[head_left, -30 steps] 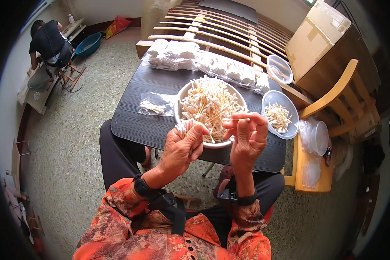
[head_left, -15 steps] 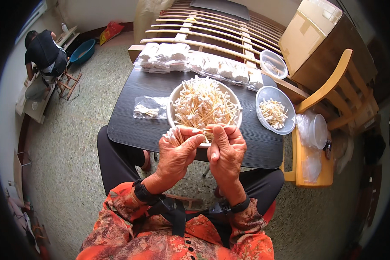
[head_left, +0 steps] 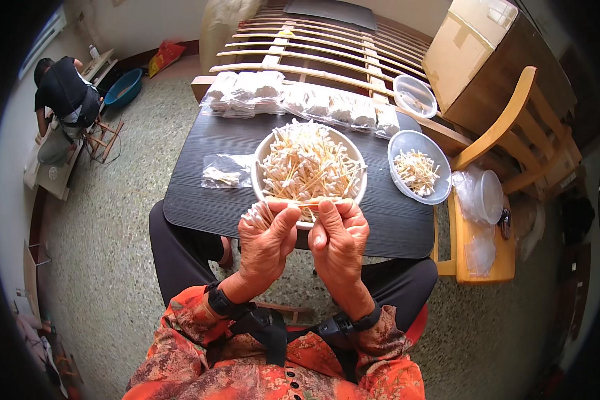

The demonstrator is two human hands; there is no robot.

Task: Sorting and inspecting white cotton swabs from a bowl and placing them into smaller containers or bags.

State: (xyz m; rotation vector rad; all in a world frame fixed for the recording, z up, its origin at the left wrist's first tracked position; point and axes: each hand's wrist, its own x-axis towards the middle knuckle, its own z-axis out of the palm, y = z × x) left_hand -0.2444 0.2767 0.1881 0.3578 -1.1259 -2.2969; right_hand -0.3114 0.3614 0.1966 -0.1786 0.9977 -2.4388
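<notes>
A round white bowl [head_left: 255, 175] heaped with loose cotton swabs [head_left: 308, 157] stands on the dark table. At its near rim, my left hand [head_left: 268, 243] is closed around a bunch of cotton swabs [head_left: 257, 215], their white tips poking out past the fingers. My right hand [head_left: 341, 237] pinches with thumb and forefinger. A thin swab stick [head_left: 305, 205] spans the gap between both hands' fingertips. Left of the bowl lies a clear plastic bag [head_left: 227, 171] with a few swabs in it.
Filled clear bags of swabs [head_left: 300, 103] line the table's far edge. A clear tub [head_left: 393, 175] of swabs sits at the right, near a wooden chair [head_left: 493, 257] holding plastic bags. Beyond are a slatted frame [head_left: 313, 53] and cardboard box [head_left: 470, 53]. A person [head_left: 67, 93] sits far left.
The view has shifted slightly, so the table things appear a little further left. My right thumb and fingers have moved slightly along the stick; both hands stay at the bowl's near rim.
</notes>
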